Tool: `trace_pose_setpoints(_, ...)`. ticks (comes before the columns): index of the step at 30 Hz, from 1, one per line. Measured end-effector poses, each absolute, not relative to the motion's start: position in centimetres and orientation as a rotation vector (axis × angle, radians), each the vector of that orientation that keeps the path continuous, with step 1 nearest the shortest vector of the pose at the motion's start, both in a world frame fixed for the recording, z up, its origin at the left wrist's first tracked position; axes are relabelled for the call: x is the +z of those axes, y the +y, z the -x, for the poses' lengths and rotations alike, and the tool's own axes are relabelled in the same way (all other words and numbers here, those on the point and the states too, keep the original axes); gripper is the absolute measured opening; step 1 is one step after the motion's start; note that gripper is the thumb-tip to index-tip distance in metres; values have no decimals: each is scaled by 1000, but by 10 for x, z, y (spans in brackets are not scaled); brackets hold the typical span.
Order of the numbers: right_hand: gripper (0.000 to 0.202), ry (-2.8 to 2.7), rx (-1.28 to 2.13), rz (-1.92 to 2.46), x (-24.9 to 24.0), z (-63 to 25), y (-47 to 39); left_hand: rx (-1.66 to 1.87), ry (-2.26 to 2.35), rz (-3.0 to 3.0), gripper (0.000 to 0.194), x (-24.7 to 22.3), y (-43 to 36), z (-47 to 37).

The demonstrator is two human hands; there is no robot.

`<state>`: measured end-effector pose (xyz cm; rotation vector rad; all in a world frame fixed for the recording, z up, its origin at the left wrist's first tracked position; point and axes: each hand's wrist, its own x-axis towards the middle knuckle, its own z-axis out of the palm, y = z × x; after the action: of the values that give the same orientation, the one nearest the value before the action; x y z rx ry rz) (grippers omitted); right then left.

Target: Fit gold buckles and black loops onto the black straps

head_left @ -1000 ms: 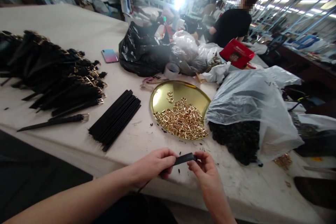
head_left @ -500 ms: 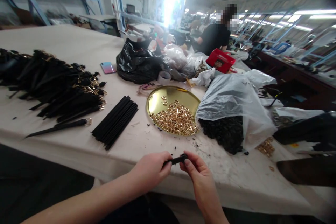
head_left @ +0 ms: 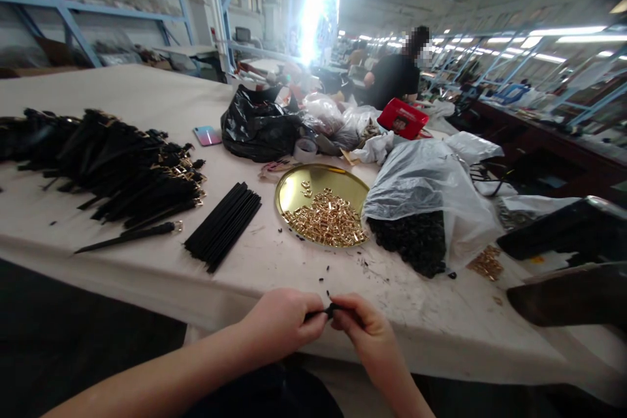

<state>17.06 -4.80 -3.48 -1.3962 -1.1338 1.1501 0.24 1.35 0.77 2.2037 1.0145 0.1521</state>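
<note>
Near the table's front edge, my left hand point(head_left: 289, 319) and my right hand point(head_left: 365, 326) meet fingertip to fingertip. Both pinch a short black strap point(head_left: 330, 311), the left at one end and the right at the other; most of it is hidden by the fingers. Beyond them a round gold tray point(head_left: 289, 186) holds a heap of small gold buckles point(head_left: 328, 217). Left of the tray lies a neat bundle of flat black straps point(head_left: 225, 225). One black strap with a gold buckle point(head_left: 132, 235) lies apart, beside a large pile of similar buckled straps point(head_left: 132, 170).
A clear plastic bag point(head_left: 431, 176) spills small black pieces point(head_left: 411, 241) right of the tray. Behind stand a black plastic bag point(head_left: 257, 127), a tape roll point(head_left: 305, 149) and a red packet point(head_left: 402, 119). A phone point(head_left: 208, 136) lies at left. A person point(head_left: 392, 75) is further back.
My hands have drawn closer together on the black strap, so less of it shows between them. The camera view has shifted slightly.
</note>
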Motion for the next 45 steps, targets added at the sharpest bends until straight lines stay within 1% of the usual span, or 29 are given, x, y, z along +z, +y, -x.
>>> trace_pose_setpoints(4, 28, -865, 1350, 1361, -37, -163, -48, 150, 1005, -2153, 27, 8, 14, -4)
trace_pose_setpoints(7, 26, -727, 1482, 1282, -43, -160, -46, 143, 983, -2139, 28, 5, 15, -4)
trace_pose_setpoints(10, 25, -652, 1488, 1289, -49, -164, -44, 45, 934, -1939, 24, 0, 20, 1)
trace_pose_setpoints(12, 24, -609, 1448, 1309, -50, -166, -42, -13, 857, -1734, 32, 0, 24, 6)
trace_pose_setpoints(14, 24, -591, 1440, 1287, -52, -162, -38, 15, 808, -1643, 42, 3, 27, 7)
trace_pose_setpoints(17, 24, -656, 1495, 1232, -56, -146, -31, 126, 806, -1644, 47, 8, 32, 5)
trace_pose_setpoints(19, 30, -725, 1489, 1250, -59, -140, -24, 173, 812, -1591, 49, 6, 39, 5)
trace_pose_setpoints(20, 33, -778, 1452, 1272, -58, -141, -20, 193, 813, -1544, 49, 4, 43, 6)
trace_pose_setpoints(22, 35, -927, 1293, 1348, -53, -150, -6, 258, 827, -1436, 40, -5, 54, 9)
trace_pose_setpoints(24, 30, -1152, 1025, 1470, -43, -165, 18, 337, 888, -1306, 31, -15, 64, 11)
trace_pose_setpoints(27, 20, -1626, 542, 1714, -32, -184, 66, 398, 978, -1142, 29, -24, 76, 10)
trace_pose_setpoints(29, 16, -1907, 381, 1842, -32, -187, 98, 415, 985, -1090, 27, -26, 79, 8)
trace_pose_setpoints(32, 8, -2039, 393, 1890, -40, -184, 129, 467, 989, -1056, 28, -25, 82, 8)
trace_pose_setpoints(37, 6, -1972, 504, 1849, -46, -196, 134, 492, 999, -1045, 27, -23, 82, 11)
trace_pose_setpoints(42, 17, -1683, 521, 1880, -53, -225, 121, 531, 991, -1079, 26, -19, 77, 1)
trace_pose_setpoints(45, 20, -1520, 526, 1874, -61, -237, 113, 533, 979, -1110, 26, -18, 73, -7)
